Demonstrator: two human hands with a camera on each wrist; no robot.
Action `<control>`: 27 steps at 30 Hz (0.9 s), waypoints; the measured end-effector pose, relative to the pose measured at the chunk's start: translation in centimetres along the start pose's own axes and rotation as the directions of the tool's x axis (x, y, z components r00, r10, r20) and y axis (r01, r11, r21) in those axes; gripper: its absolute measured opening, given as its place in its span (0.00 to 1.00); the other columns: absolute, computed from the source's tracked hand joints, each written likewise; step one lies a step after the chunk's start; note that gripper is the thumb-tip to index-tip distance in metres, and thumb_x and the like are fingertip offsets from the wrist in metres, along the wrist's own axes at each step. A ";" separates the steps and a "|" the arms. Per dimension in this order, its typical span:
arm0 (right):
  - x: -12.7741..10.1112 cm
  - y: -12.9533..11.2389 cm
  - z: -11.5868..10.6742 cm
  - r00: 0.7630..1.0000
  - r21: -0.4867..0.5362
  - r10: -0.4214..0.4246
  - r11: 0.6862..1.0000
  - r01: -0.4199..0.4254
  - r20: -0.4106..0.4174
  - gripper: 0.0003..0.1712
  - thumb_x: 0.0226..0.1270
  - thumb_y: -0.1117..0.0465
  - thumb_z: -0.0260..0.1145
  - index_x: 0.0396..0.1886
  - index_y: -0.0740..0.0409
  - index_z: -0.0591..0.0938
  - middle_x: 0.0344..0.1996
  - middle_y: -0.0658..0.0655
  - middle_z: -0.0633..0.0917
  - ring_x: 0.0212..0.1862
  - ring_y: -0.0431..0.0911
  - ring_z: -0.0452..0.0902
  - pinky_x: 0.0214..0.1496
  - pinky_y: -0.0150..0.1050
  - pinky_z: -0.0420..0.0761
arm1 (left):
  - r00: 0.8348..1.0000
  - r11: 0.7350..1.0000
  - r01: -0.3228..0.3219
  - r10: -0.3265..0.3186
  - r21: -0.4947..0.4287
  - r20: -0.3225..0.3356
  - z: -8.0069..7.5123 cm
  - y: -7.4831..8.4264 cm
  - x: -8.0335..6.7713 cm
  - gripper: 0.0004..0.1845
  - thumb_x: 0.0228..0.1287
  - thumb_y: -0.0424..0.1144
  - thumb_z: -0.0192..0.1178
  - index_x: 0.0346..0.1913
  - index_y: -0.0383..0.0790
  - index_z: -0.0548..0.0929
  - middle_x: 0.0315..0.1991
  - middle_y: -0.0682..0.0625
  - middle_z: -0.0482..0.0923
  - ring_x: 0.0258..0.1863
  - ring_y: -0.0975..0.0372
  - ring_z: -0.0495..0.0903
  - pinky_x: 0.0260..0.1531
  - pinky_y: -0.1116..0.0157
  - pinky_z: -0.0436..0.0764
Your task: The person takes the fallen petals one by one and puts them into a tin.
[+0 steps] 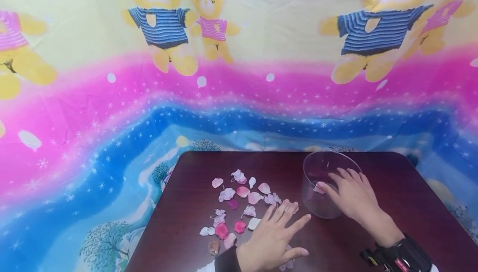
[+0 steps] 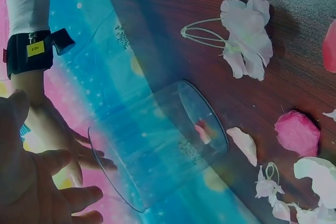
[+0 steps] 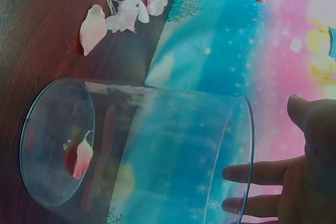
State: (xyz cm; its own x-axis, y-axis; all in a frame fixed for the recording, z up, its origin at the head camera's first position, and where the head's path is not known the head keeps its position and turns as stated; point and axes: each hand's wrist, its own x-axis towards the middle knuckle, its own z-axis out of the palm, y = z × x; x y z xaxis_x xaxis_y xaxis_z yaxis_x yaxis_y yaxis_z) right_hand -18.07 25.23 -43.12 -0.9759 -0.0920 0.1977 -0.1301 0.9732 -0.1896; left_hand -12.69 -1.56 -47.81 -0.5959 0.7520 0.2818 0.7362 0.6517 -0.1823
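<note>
A dark reddish-brown worktop (image 1: 392, 222) carries scattered petals (image 1: 239, 205) in white, pale pink and deep pink. A clear, colourless glass bowl (image 1: 321, 180) shows one pale pink petal (image 3: 82, 157) inside. Behind hangs a cloth backdrop (image 1: 93, 118) with bands of cream, bright pink and blue dotted with white stars, printed with yellow teddy bears in blue-striped and pink-striped shirts.

1 clear cup (image 1: 321, 180), approx. 20 petals (image 1: 242, 199)
</note>
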 end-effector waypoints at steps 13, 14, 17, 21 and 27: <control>-1.7 -3.5 1.3 0.988 0.004 -0.119 0.993 0.120 -0.095 0.43 0.68 0.30 0.58 0.71 0.55 0.74 0.72 0.70 0.71 0.75 0.69 0.58 0.75 0.68 0.54 | 0.994 0.996 0.088 -0.087 -0.017 0.070 0.1 -2.2 -0.2 0.41 0.69 0.76 0.38 0.80 0.67 0.53 0.81 0.51 0.55 0.80 0.54 0.57 0.75 0.49 0.65; -1.9 -3.7 1.5 0.986 0.004 -0.130 0.991 0.131 -0.104 0.43 0.68 0.30 0.58 0.72 0.54 0.74 0.72 0.70 0.70 0.76 0.69 0.58 0.75 0.68 0.54 | 0.993 0.995 0.098 -0.096 -0.019 0.074 0.1 -2.4 -0.3 0.41 0.68 0.76 0.38 0.80 0.67 0.53 0.81 0.51 0.55 0.81 0.54 0.57 0.74 0.49 0.65; -2.2 -4.7 2.1 0.980 0.004 -0.159 0.987 0.160 -0.123 0.44 0.66 0.29 0.60 0.73 0.51 0.73 0.74 0.68 0.68 0.77 0.67 0.56 0.76 0.68 0.54 | 0.988 0.990 0.130 -0.126 -0.047 0.088 0.2 -3.0 -0.7 0.41 0.67 0.76 0.41 0.80 0.67 0.55 0.81 0.51 0.55 0.81 0.53 0.56 0.74 0.47 0.65; -2.8 -6.2 3.2 0.971 0.000 -0.201 0.979 0.203 -0.131 0.44 0.65 0.29 0.62 0.73 0.48 0.73 0.76 0.65 0.67 0.78 0.65 0.56 0.77 0.66 0.52 | 0.979 0.983 0.177 -0.170 -0.056 0.112 0.2 -3.7 -1.2 0.42 0.67 0.77 0.42 0.80 0.66 0.53 0.82 0.51 0.53 0.82 0.53 0.53 0.75 0.47 0.64; -3.9 -8.2 6.0 0.936 -0.024 -0.292 0.956 0.293 -0.197 0.45 0.61 0.27 0.62 0.72 0.47 0.74 0.76 0.63 0.67 0.78 0.63 0.57 0.83 0.50 0.23 | 0.970 0.975 0.218 -0.212 -0.037 0.119 0.7 -4.5 -2.0 0.42 0.67 0.77 0.38 0.80 0.67 0.54 0.82 0.50 0.53 0.81 0.54 0.55 0.74 0.46 0.64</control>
State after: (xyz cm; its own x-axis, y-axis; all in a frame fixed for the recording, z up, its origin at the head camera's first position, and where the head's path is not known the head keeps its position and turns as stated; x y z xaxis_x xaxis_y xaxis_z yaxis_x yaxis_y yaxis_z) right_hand -14.24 16.34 -48.09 -0.8408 -0.3286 0.4303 -0.4064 0.9081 -0.1005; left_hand -15.04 -5.99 -48.22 -0.7725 0.6028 0.1996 0.6000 0.7959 -0.0814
